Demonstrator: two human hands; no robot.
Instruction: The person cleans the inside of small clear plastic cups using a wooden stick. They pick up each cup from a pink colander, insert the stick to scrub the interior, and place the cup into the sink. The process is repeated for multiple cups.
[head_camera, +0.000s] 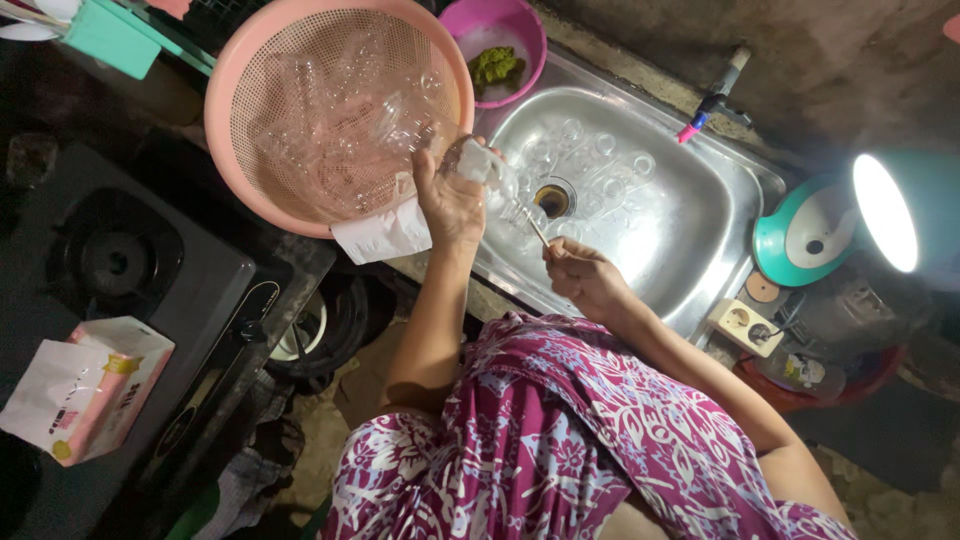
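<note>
Gripping a clear bottle (490, 170), left hand (447, 200) lifts; right hand (580, 275) pinches thin stick (536, 230).

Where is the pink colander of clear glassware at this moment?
In the head view the pink colander sits upper left, on the counter between the stove and the steel sink, just beside the left hand.

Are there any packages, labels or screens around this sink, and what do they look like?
Tissue box: lies on the dark stove top at lower left; rectangular, pink and white with yellow marks, a white sheet sticking out.
Small jar with a label: right of the sink, beside a cream power socket; details too dim.
No screens.
</note>
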